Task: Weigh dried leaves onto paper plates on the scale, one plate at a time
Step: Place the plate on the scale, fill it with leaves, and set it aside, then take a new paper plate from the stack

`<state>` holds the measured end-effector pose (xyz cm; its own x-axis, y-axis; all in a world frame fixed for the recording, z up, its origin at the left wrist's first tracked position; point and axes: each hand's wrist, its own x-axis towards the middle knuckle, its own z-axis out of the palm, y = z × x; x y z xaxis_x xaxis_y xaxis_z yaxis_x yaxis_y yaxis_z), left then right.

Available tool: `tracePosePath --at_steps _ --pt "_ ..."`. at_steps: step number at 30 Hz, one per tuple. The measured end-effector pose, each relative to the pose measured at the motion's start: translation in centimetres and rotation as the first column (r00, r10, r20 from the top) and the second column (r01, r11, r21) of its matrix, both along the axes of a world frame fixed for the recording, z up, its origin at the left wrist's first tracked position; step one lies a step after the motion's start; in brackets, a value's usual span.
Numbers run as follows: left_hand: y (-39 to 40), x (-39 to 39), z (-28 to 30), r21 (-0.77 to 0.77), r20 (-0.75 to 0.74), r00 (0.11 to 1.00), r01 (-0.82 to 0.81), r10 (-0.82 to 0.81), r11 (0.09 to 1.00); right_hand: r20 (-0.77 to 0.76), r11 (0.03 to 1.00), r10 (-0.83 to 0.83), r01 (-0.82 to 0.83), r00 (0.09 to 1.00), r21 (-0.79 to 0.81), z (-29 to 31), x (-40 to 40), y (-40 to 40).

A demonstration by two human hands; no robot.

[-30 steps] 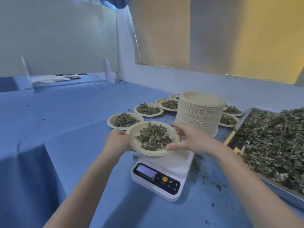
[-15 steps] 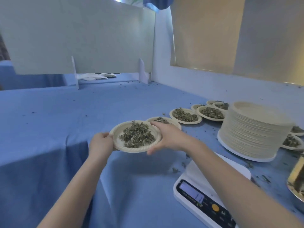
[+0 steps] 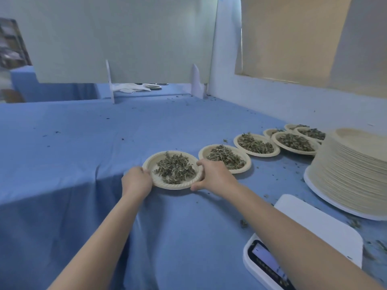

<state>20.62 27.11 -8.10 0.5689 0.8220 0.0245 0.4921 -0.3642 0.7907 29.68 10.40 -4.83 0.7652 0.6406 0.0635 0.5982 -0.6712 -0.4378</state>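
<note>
Since the earlier frame, we have carried the filled plate (image 3: 172,170) leftward off the scale (image 3: 303,243) and lowered it to the blue bench (image 3: 73,143), at the left end of the row of filled plates (image 3: 256,145). Our left hand (image 3: 137,181) grips the plate's left rim with curled fingers; our right hand (image 3: 211,175) clasps the right rim, thumb at the near edge. The plate appears to rest on the cloth, though contact beneath it is hidden. Dried leaves (image 3: 174,169) lie heaped at its centre. Its right edge sits just beside the neighbouring plate (image 3: 225,159). Further right stands the stack of empty plates (image 3: 351,170), with the scale nearer us, its platform bare. We judge the next plate comes from that stack, which lies well to the right, so our right hand is the nearer.
</note>
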Motion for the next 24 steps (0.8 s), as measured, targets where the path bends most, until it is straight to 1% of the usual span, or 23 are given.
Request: tracePosePath --at_steps 3,6,7,9,12,16,20,24 --pt "-0.3 0.0 0.5 0.047 -0.064 0.998 0.031 -0.028 0.998 0.025 1.0 -0.018 0.019 1.0 -0.018 0.1 -0.3 0.0" --pt "-1.2 -0.7 1.0 0.175 -0.118 0.992 0.062 -0.041 0.983 0.005 1.0 -0.029 0.029 1.0 -0.006 0.4 -0.6 -0.4" --pt "-1.5 -1.1 1.2 0.201 -0.112 0.993 0.048 -0.026 0.978 -0.004 0.999 -0.031 0.031 1.0 0.007 0.6 -0.8 -0.6" --pt "-2.3 -1.6 1.9 0.216 -0.037 0.999 0.037 -0.03 0.976 -0.008 0.999 -0.035 0.035 0.999 0.031 1.1 -1.3 -1.0" --pt "-4.3 -1.5 3.6 0.204 0.058 0.987 0.134 -0.148 0.97 -0.004 0.998 -0.028 0.029 1.0 0.059 2.3 -2.1 -1.9" --pt "-8.1 -0.8 6.1 0.264 0.113 0.951 0.25 -0.287 0.932 0.076 0.996 -0.015 0.008 0.997 0.094 4.1 -3.2 -3.8" --pt "-12.6 0.2 7.9 0.32 0.126 0.894 0.375 -0.431 0.87 0.144 0.991 -0.035 0.016 0.989 0.129 6.3 -3.8 -7.2" --pt "-18.4 1.9 9.3 0.34 0.143 0.83 0.471 -0.54 0.814 0.269 0.988 -0.098 0.061 0.958 0.143 8.4 -3.5 -12.1"
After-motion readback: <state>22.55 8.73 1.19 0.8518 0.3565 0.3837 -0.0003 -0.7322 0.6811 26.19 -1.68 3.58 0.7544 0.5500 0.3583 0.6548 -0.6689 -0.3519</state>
